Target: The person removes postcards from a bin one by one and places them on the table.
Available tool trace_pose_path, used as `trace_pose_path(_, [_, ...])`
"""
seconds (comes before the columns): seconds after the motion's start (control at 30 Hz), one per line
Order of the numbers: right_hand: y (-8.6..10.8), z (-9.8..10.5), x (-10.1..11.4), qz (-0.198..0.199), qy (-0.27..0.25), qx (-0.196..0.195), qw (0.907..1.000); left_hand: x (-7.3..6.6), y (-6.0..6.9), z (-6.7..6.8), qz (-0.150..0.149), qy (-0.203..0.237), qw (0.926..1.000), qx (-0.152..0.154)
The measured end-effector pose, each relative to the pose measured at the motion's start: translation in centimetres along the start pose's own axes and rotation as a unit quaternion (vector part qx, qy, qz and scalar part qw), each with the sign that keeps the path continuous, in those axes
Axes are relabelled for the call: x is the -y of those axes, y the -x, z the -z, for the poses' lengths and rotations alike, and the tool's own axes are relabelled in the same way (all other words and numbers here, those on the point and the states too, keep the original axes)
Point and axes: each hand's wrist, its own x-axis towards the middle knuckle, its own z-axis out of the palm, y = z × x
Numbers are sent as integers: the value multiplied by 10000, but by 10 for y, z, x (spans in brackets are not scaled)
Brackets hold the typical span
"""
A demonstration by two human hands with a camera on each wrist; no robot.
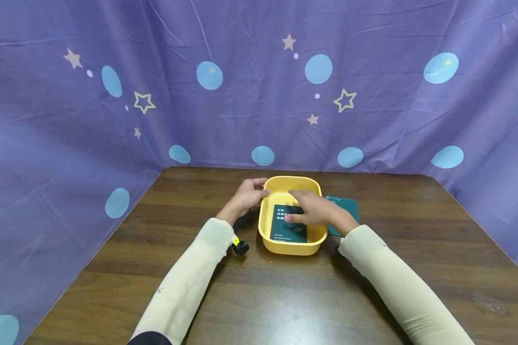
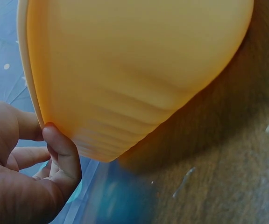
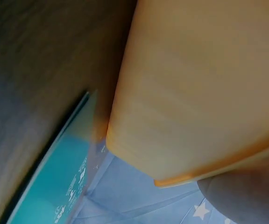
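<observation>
A yellow plastic basin (image 1: 294, 247) with rounded corners stands on the wooden table. Inside it lies a dark teal booklet (image 1: 287, 231) with white print, partly covered by my right hand (image 1: 317, 209). That hand reaches over the right rim, fingers extended and thumb over the booklet; whether it touches it I cannot tell. My left hand (image 1: 246, 196) pinches the basin's left rim, thumb and fingers meeting at the edge in the left wrist view. A second teal booklet (image 1: 347, 205) lies right of the basin, partly under my right forearm.
The brown wooden table (image 1: 259, 292) extends around the basin. A purple curtain (image 1: 259, 110) with stars and blue dots hangs behind and at the sides. A small black device (image 1: 241, 247) with a yellow mark is at my left wrist.
</observation>
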Motion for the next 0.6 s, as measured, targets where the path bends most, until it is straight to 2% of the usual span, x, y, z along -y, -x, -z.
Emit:
trace_pose_path(0.17, [-2, -3, 1, -130, 278, 230, 9993, 0, 0, 1, -1, -30, 10000, -29])
trace_pose_path(0.4, [-3, -9, 4, -319, 974, 494, 9935, 0, 0, 0, -11, -11, 10000, -5])
trace_pose_path(0.6, [-3, -12, 4, -315, 1270, 603, 9896, -1, 1, 0, -1, 10, 10000, 2])
